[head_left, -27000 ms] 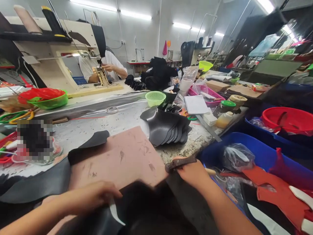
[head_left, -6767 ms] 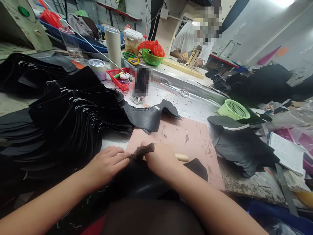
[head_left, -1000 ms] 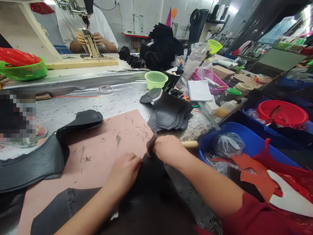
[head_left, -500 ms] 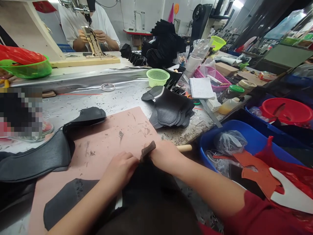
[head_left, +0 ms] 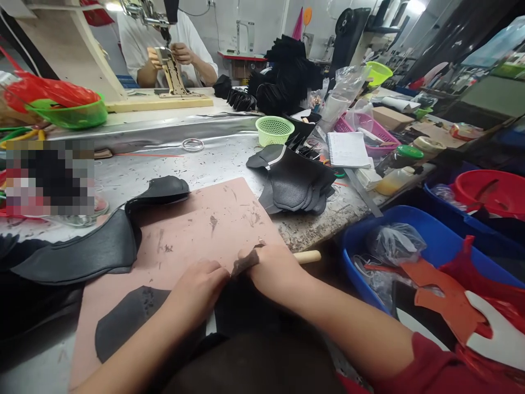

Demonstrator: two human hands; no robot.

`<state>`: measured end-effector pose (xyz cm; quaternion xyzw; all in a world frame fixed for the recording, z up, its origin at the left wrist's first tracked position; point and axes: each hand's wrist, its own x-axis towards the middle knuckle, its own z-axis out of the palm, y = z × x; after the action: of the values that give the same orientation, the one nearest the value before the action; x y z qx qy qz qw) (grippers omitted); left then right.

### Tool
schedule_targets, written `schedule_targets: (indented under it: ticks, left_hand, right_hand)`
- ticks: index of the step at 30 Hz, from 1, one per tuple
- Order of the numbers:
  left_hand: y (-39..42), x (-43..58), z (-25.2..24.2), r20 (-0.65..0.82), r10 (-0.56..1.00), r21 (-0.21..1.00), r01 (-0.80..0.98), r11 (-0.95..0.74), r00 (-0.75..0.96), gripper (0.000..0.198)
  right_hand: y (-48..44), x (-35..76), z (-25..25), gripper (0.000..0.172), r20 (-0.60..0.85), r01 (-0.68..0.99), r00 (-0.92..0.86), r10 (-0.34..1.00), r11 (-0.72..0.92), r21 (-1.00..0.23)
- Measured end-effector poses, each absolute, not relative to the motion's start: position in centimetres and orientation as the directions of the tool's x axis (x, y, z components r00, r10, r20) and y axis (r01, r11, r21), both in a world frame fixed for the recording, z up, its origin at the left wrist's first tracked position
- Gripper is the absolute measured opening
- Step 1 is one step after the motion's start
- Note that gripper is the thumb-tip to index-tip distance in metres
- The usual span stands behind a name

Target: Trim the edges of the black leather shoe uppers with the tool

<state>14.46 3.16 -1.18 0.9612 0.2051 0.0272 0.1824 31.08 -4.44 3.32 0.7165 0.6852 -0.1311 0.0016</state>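
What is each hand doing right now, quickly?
Left hand: pressed on the black leather piece; grip cannot be told.
Right hand: closed around the wooden-handled tool.

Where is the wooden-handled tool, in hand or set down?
In hand: the right hand is closed around the wooden-handled tool, handle end sticking out.

we noted a white back wall (head_left: 262, 16), bright ceiling light (head_left: 415, 5), a scuffed grey workbench (head_left: 213, 161), blue bins (head_left: 414, 221) at its right.
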Motion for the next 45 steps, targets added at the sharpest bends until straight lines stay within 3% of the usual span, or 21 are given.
schedule_targets:
  ticks: [10, 22, 34, 38, 43, 45]
  left_hand:
    - [3.2, 12.2, -1.5, 0.009, 0.424, 0.44, 0.377, -0.815, 0.906, 0.035]
    - [3.2, 9.9, -2.0, 0.035, 0.449, 0.45, 0.387, -0.805, 0.893, 0.031]
    - [4.0, 7.3, -2.4, 0.087, 0.358, 0.46, 0.281, -0.843, 0.93, 0.033]
    - [4.2, 6.7, -2.4, 0.07, 0.349, 0.44, 0.285, -0.852, 0.935, 0.035]
    - [4.4, 6.2, -2.1, 0.04, 0.344, 0.432, 0.294, -0.852, 0.938, 0.037]
    - [4.5, 6.1, -2.0, 0.0, 0.366, 0.447, 0.327, -0.833, 0.931, 0.036]
  right_hand:
    - [-4.2, 29.4, 3.2, 0.022, -0.238, 0.978, -0.053, 0.97, 0.002, -0.21]
    - [-3.7, 27.3, 2.7, 0.02, -0.156, 0.978, -0.116, 0.981, 0.085, -0.189]
    - [-3.5, 25.7, 2.6, 0.022, -0.213, 0.982, -0.149, 0.966, 0.119, -0.149]
    - [-3.5, 25.2, 2.7, 0.022, -0.143, 0.985, -0.136, 0.98, 0.118, -0.129]
    - [-3.1, 24.7, 3.1, 0.017, -0.235, 0.971, -0.221, 0.947, 0.189, -0.148]
    - [-2.9, 24.6, 3.3, 0.018, -0.202, 0.976, -0.191, 0.961, 0.164, -0.142]
